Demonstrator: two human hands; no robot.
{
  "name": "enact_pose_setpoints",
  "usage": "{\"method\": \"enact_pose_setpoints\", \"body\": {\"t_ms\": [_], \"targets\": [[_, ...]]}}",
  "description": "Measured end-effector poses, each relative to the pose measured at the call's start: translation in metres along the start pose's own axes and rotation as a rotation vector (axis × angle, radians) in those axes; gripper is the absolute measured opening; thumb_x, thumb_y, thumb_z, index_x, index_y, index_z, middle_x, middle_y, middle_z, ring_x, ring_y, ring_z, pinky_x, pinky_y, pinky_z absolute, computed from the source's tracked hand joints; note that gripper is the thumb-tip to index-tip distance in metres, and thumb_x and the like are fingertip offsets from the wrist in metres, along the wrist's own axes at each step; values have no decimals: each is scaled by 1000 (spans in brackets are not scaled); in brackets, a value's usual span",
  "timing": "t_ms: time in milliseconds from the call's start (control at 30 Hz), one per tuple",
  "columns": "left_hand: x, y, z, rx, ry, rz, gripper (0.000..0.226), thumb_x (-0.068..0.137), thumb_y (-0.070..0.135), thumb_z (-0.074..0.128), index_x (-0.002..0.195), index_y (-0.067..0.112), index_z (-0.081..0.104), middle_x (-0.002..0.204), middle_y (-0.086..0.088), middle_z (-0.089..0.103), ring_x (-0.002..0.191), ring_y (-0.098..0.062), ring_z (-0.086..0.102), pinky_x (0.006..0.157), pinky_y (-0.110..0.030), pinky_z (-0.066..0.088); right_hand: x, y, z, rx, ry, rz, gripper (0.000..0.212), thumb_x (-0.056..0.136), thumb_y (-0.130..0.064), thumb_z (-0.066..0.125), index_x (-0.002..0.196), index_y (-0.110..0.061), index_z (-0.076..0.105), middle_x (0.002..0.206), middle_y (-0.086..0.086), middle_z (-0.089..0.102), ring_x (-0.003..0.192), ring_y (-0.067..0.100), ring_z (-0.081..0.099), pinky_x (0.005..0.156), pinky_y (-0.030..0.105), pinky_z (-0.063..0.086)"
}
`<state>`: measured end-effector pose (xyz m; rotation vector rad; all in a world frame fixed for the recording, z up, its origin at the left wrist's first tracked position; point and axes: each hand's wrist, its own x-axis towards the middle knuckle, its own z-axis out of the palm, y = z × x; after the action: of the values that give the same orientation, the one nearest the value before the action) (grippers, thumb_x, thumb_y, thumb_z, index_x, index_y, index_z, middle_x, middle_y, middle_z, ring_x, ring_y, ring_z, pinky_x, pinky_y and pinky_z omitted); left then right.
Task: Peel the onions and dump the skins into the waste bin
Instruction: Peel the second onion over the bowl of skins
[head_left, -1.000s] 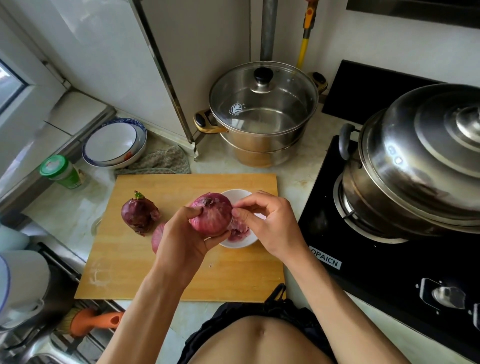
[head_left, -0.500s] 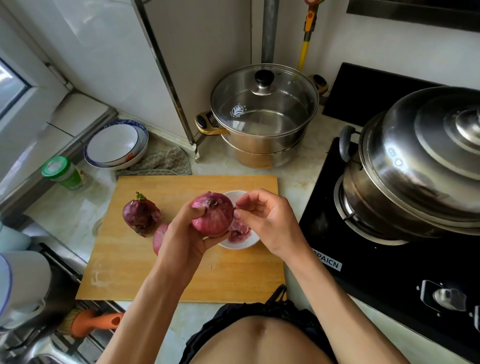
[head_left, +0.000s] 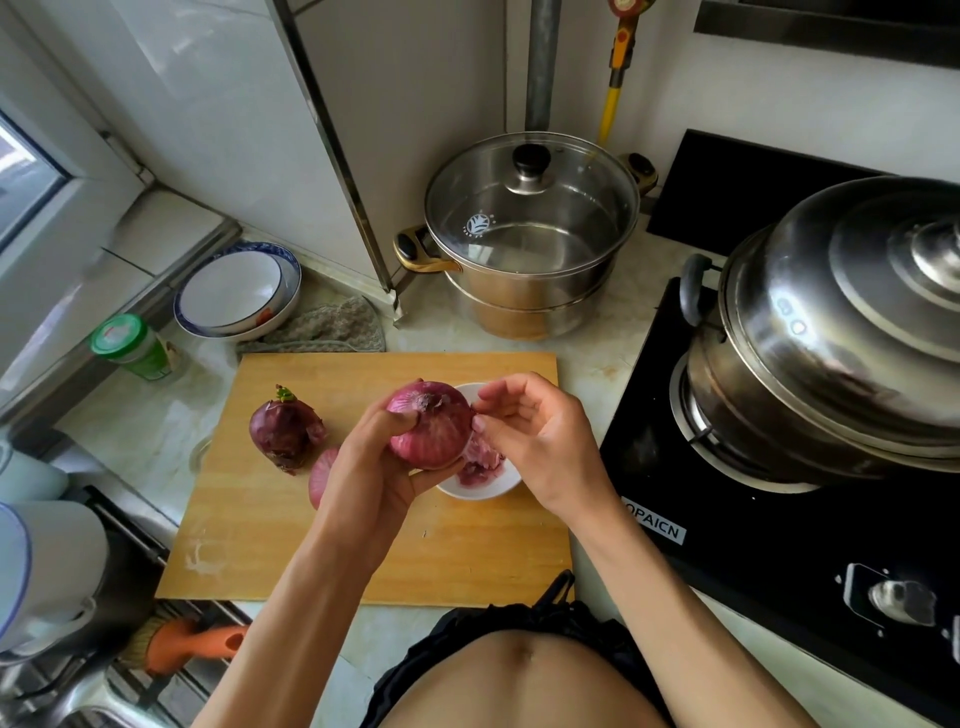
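Observation:
My left hand (head_left: 371, 467) grips a red onion (head_left: 432, 426) above the wooden cutting board (head_left: 363, 540). My right hand (head_left: 540, 441) pinches at the skin on the onion's right side with thumb and fingertips. Below the onion stands a small white bowl (head_left: 483, 488) with pink skin pieces in it. A dark, unpeeled onion (head_left: 284, 428) with a green sprout sits on the board's left part. Another onion (head_left: 321, 475) shows partly behind my left wrist. No waste bin is in view.
A glass-lidded steel pot (head_left: 530, 239) stands behind the board. A large lidded steel pot (head_left: 841, 332) sits on the black stove (head_left: 779, 561) at right. Stacked bowls (head_left: 239, 288), a green-capped jar (head_left: 130, 345) and a cloth (head_left: 322, 325) lie at left. An orange-handled brush (head_left: 182, 644) lies by the sink.
My right fingers shifted slightly on the onion's right side, from above the bowl to the onion's edge. The left hand turned the onion a little.

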<state>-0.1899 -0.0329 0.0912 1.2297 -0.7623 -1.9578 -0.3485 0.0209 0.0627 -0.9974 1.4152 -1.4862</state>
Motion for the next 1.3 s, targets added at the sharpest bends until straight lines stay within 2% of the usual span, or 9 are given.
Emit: {"method": "enact_pose_setpoints", "body": {"t_ms": [233, 300, 400, 567, 633, 767, 867, 1133, 1300], "targets": [[0, 0, 0, -10, -8, -3, 36, 94, 12, 55, 127, 3, 64, 128, -23, 69, 111, -36, 70, 82, -45, 63, 2, 2, -3, -43, -27, -7, 19, 85, 0, 75, 95, -15, 68, 89, -3, 70, 86, 15, 68, 82, 28, 56], [1, 0, -1, -28, -22, -8, 32, 95, 10, 51, 123, 4, 66, 124, -21, 70, 108, -36, 70, 81, -44, 63, 2, 4, -4, -31, -19, 8, 18, 85, -3, 76, 97, -13, 70, 90, -2, 72, 85, 12, 68, 78, 24, 56], [0, 1, 0, -60, -60, -9, 36, 84, 13, 60, 118, 5, 67, 120, -20, 71, 106, -35, 70, 78, -43, 64, 1, 6, -5, -30, -5, 6, 13, 85, -8, 78, 97, -11, 75, 87, -3, 75, 79, 8, 70, 71, 17, 53], [0, 3, 3, -76, -93, -25, 41, 78, 18, 57, 115, 3, 66, 119, -22, 72, 106, -38, 70, 78, -43, 63, 0, 7, -5, -55, 29, -57, 8, 86, -5, 75, 94, -5, 77, 86, -3, 74, 78, 5, 70, 66, 13, 52], [-1, 3, 2, -87, -97, -29, 42, 78, 18, 57, 116, 3, 65, 117, -22, 72, 108, -39, 70, 77, -43, 64, 0, 9, -4, -125, 37, -116, 6, 87, -6, 75, 93, -6, 77, 86, -3, 73, 79, 6, 69, 68, 16, 53], [-1, 3, -2, -85, -100, -27, 33, 87, 13, 55, 117, 2, 65, 117, -21, 72, 111, -40, 68, 74, -42, 64, 0, 13, -1, -282, 50, -221, 10, 89, -16, 70, 91, -9, 76, 86, -3, 71, 83, 13, 68, 72, 34, 57], [-1, 3, -1, -70, -100, -26, 36, 82, 15, 59, 115, 2, 66, 116, -21, 73, 109, -39, 69, 79, -45, 63, 0, 13, -2, -285, 43, -212, 13, 89, -20, 67, 90, -9, 74, 86, -6, 70, 84, 13, 67, 73, 37, 56], [-1, 2, -3, -122, -44, -52, 32, 90, 11, 49, 117, 2, 64, 120, -23, 71, 111, -41, 70, 70, -42, 64, -1, 11, -8, -243, 33, -158, 8, 88, -16, 69, 86, -10, 72, 81, -7, 69, 79, 16, 67, 74, 32, 56], [-3, 5, -4, -159, -40, -94, 55, 78, 14, 62, 130, -2, 58, 131, -27, 66, 122, -50, 62, 68, -40, 63, 1, 13, -9, -302, 68, -71, 5, 86, -11, 73, 83, -10, 76, 78, -6, 72, 75, 9, 67, 69, 19, 51]]}}
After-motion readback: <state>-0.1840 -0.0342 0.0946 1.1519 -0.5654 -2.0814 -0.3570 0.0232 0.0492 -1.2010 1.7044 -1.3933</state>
